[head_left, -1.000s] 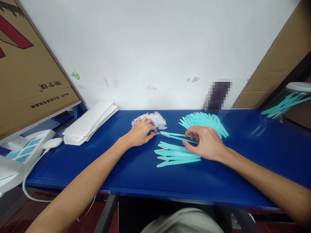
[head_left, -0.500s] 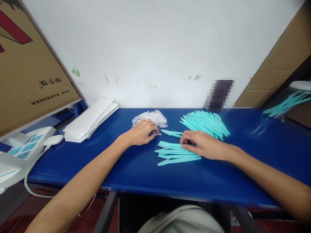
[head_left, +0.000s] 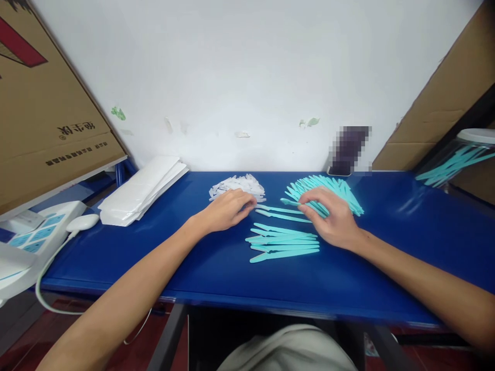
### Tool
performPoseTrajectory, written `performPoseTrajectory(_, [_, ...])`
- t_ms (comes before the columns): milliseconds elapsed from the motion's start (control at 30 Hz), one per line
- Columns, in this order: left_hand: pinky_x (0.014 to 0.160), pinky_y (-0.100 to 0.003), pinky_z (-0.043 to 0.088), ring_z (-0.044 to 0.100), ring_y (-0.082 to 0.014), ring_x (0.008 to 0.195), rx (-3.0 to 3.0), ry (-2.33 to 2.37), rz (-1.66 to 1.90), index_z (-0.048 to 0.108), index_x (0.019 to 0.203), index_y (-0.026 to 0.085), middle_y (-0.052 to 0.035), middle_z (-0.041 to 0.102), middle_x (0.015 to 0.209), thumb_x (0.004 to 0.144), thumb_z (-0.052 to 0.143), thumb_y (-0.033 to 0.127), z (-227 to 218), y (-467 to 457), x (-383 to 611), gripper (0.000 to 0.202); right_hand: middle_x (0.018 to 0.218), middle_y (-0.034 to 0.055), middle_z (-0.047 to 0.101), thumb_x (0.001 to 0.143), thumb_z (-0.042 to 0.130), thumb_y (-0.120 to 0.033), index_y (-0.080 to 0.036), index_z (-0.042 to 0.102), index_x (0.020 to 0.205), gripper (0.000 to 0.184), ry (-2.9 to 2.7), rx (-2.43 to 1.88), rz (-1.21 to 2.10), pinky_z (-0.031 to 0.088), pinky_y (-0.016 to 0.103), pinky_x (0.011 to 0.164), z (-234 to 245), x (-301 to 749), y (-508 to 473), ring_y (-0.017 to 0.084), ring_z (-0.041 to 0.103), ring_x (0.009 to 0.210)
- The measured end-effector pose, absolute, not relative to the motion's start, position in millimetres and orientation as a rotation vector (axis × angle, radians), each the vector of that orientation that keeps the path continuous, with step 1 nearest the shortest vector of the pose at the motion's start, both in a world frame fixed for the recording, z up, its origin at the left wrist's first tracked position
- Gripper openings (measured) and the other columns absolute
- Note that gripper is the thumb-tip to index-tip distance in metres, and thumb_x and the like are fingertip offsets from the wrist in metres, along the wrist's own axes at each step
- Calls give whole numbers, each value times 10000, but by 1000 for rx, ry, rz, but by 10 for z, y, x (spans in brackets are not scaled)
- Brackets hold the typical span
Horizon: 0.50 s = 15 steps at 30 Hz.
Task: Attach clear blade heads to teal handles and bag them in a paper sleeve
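Note:
My right hand pinches a turquoise eyebrow razor, whose end points left from the fingertips. It is at the front edge of a pile of eyebrow razors. My left hand is closed, thumb and forefinger together, in front of a heap of small translucent caps. What its fingertips hold is too small to make out. Two loose razors lie between the hands, one with its pale tip beside the left fingertips. Nearer to me, several more razors lie in a loose row.
White flat packets are stacked left on the blue table. A power strip with a white plug and cable is at far left. A phone leans on the wall. A clear jar of razors stands at far right, cardboard on both sides.
My right hand has moved up and right from the razor row to the pile and now holds a razor. My left fingertips, earlier on a small translucent cap, have shifted slightly away from me.

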<state>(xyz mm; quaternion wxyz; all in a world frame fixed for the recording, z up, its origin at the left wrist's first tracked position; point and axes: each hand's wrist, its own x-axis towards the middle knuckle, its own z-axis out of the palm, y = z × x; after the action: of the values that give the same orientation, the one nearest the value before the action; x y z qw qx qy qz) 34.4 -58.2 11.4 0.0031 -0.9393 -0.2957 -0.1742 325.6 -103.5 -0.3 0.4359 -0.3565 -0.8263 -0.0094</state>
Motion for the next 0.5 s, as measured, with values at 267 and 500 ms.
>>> performPoseTrajectory(267, [847, -327, 467, 608, -196, 944, -2983, -891, -774, 599, 1024, 188, -60, 675, 994, 1013, 487, 247, 94, -595, 357, 127, 869, 56, 689, 1041, 411, -263, -203, 570, 1011, 173, -2365, -1029, -252, 397, 345, 735, -59, 3286, -971, 206, 584, 755])
performPoseTrajectory(500, [848, -341, 447, 620, -195, 905, -2897, -969, -819, 612, 1025, 188, -50, 677, 952, 1026, 490, 306, 144, -578, 324, 169, 912, 75, 669, 1047, 382, -281, -213, 565, 986, 204, -2407, -1108, -258, 388, 351, 738, -13, 3296, -956, 229, 531, 794])
